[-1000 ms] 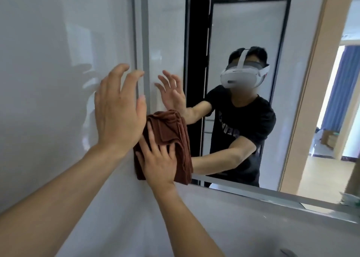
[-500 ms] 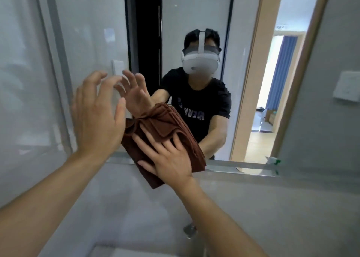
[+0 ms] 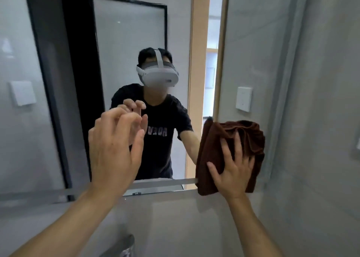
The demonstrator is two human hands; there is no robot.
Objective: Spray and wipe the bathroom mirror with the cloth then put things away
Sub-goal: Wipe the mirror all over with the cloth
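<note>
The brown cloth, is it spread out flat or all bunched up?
Bunched up. The brown cloth shows thick folds and wrinkles along its top, and the right hand presses it against the mirror.

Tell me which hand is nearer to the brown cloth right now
Right. The right hand lies spread flat on the brown cloth, pressing it against the mirror near the lower edge. The left hand is raised apart, well to the cloth's left, holding nothing.

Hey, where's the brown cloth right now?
In the head view, the brown cloth is at the mirror's lower right corner, pressed flat under the right hand, just below the white wall switch.
</note>
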